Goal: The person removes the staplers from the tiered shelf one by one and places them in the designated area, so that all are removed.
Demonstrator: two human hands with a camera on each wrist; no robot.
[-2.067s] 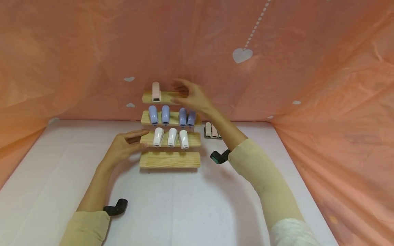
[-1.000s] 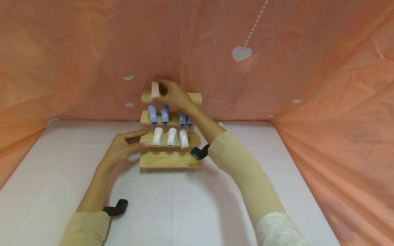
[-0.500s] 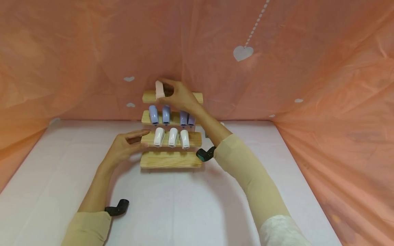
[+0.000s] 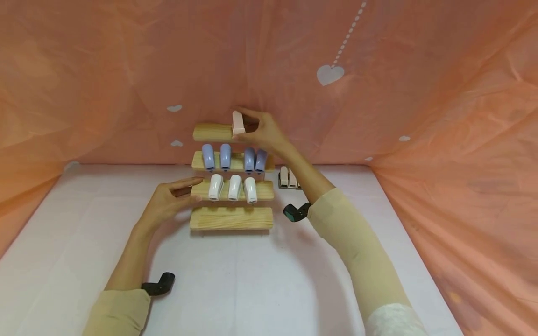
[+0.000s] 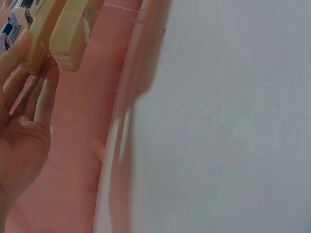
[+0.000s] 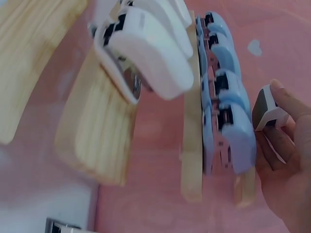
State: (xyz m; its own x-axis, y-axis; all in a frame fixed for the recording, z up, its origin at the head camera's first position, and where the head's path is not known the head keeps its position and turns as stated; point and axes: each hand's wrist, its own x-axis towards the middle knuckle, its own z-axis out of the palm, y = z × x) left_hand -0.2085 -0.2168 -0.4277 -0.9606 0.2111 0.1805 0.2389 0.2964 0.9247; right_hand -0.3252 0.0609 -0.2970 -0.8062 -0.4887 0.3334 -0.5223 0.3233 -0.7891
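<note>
A pale pink mini stapler [image 4: 237,123] is pinched between the thumb and fingers of my right hand [image 4: 265,134], over the middle of the top tier of a stepped wooden rack [image 4: 231,219]. In the right wrist view the same pink stapler [image 6: 267,109] shows beyond the lilac row. My left hand [image 4: 168,200] grips the left end of the white staplers' tier; in the left wrist view its thumb and fingers lie on either side of the board. Several lilac staplers [image 4: 225,156] stand on the second tier from the top, three white staplers [image 4: 235,187] below them.
More pale pink staplers [image 4: 284,177] sit in a row on the white tabletop [image 4: 235,284] right of the rack, partly behind my right forearm. A pink-orange sheet with white hearts [image 4: 330,75] hangs behind the rack and along both sides. The lowest tier carries no stapler.
My right hand first reached left to the pink stapler at the top tier's left end, took hold of it and brought it right to the middle. My left hand kept its place.
</note>
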